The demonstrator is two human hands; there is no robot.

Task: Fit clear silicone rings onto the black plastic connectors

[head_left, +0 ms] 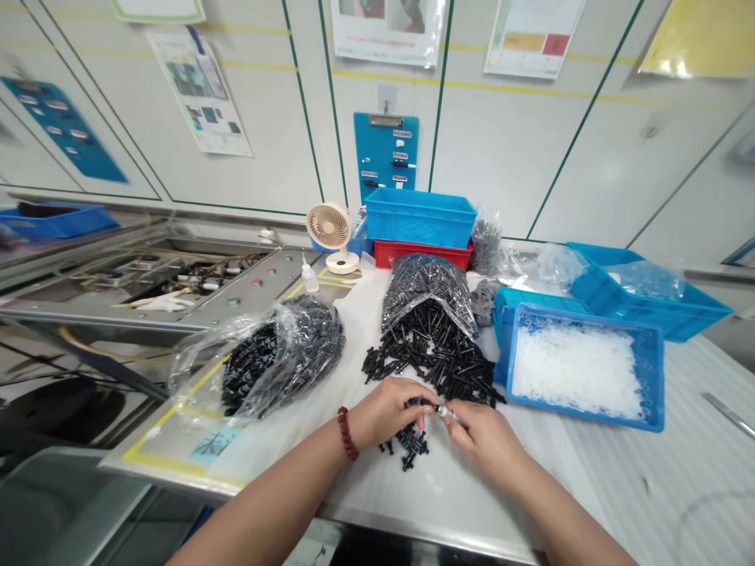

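Observation:
My left hand (389, 413), with a bead bracelet at the wrist, is closed on a small black rod-like part (418, 402). My right hand (487, 436) pinches a small whitish cylindrical piece (443, 410), which meets the end of the black part. Whether the two are joined cannot be made out. Just beyond my hands, a heap of black parts (440, 358) spills from a clear plastic bag (428, 275). Below my left hand lies a smaller pile of black parts (414, 446). To the right, a tilted blue tray (590, 420) holds many small white rings (572, 369).
A second bag of black parts (289, 354) lies on the left. Behind stand a small fan (330, 228), a squeeze bottle (309, 277) and a blue bin (420, 216) on a red one (421, 255). More blue bins (696, 306) are at the right, and a metal fixture bench (236, 283) adjoins at left.

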